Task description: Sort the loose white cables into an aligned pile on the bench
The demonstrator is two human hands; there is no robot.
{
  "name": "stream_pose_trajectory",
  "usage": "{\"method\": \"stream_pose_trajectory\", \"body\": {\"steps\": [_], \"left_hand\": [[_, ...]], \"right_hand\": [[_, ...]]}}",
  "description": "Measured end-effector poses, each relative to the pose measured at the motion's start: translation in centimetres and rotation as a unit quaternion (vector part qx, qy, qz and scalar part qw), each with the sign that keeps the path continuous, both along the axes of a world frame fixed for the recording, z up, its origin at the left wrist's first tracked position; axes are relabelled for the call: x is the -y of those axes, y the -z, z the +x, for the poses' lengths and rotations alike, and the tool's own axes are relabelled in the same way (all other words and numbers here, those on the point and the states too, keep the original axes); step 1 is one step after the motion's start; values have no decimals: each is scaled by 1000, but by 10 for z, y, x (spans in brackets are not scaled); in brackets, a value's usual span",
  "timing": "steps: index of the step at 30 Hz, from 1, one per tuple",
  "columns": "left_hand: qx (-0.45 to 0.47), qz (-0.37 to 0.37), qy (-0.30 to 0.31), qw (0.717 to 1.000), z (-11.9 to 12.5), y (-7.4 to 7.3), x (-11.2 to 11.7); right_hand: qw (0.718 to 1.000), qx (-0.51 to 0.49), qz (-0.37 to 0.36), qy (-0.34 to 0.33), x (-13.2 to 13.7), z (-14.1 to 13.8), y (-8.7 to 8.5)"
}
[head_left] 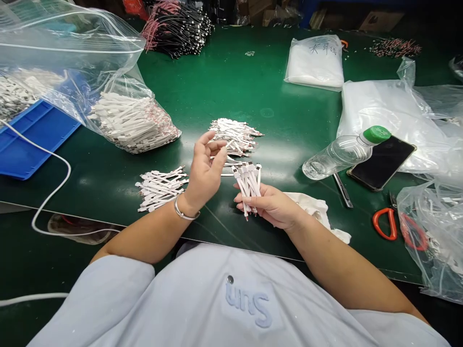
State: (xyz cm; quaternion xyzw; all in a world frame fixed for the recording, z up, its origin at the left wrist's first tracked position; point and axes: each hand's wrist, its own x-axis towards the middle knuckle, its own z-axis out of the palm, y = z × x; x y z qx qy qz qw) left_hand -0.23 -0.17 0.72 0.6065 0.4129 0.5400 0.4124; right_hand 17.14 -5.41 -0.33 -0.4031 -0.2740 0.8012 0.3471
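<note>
At the far left, a zip bag (123,120) packed with white strips is seen on the green bench mat (231,86). A loose pile of strips (161,189) is laid just left of the left hand (204,176), whose fingers are held apart and curled, with nothing clearly gripped; a 2nd pile (235,137) lies behind it. A bundle of white strips (248,185) is clamped upright in the right hand (269,205). The strips are judged light, thin and springy, apt to slip apart, so hold is best taken across their flat middles.

The held strips (248,185) are white, the workbench (231,82) green, the tray (36,144) blue.
</note>
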Motion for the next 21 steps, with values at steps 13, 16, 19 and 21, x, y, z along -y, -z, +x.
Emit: {"method": "stream_pose_trajectory", "body": {"steps": [13,16,19,21], "left_hand": [[-23,-233,129,964,1,-6,-11],[-19,-244,123,962,1,-7,-13],[-19,-261,139,955,3,-8,-9],[-34,-261,170,950,5,-6,-6]], "right_hand": [[999,-29,-18,36,-1,-2,1],[999,-26,-20,31,0,-3,1],[999,-19,-20,27,1,-4,2],[999,-23,-17,13,2,-5,2]]}}
